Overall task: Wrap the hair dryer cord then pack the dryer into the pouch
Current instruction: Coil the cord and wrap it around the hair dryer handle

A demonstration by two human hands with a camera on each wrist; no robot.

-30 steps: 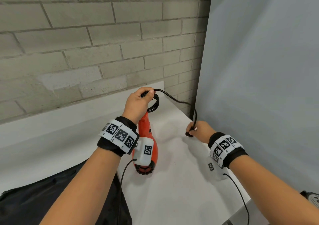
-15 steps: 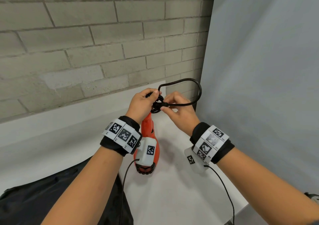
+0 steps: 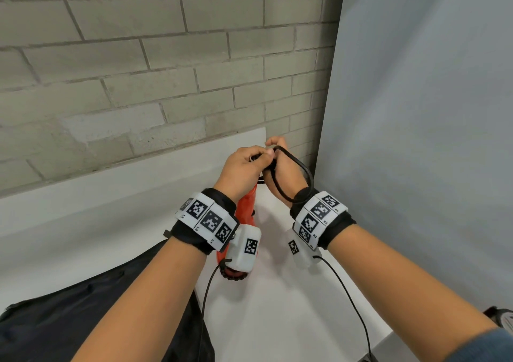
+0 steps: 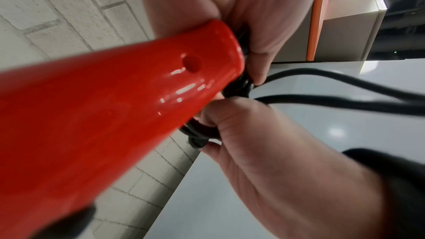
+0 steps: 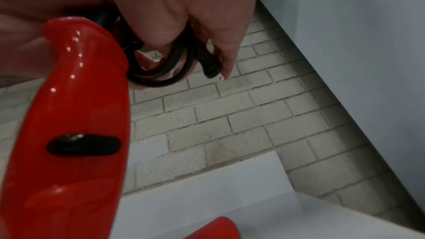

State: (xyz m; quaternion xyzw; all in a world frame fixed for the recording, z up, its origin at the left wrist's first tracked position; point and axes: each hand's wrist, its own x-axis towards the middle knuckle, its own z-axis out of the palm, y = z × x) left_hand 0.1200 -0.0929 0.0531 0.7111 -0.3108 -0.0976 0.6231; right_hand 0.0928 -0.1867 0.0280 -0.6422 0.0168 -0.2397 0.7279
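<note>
The red hair dryer (image 3: 245, 209) stands handle-up over the white table (image 3: 277, 320). My left hand (image 3: 261, 156) grips the top of its handle (image 4: 103, 115) together with the coiled black cord (image 5: 161, 68). My right hand (image 3: 273, 143) meets it there, fingers curled round the coils, with the plug (image 5: 210, 64) at its fingertips. One loose loop of cord (image 3: 304, 172) droops over the back of my right hand to the wrist. The black pouch (image 3: 83, 320) lies at the lower left, partly under my left forearm.
A brick wall (image 3: 138, 70) runs close behind the table. A grey panel (image 3: 416, 139) closes off the right side. Thin sensor cables (image 3: 352, 303) hang from both wristbands. The dryer's black switch (image 5: 82, 145) faces my right wrist.
My right hand came in from the right table edge to the left hand, carrying the cord. The wide loop has shrunk and now hangs over the right wrist.
</note>
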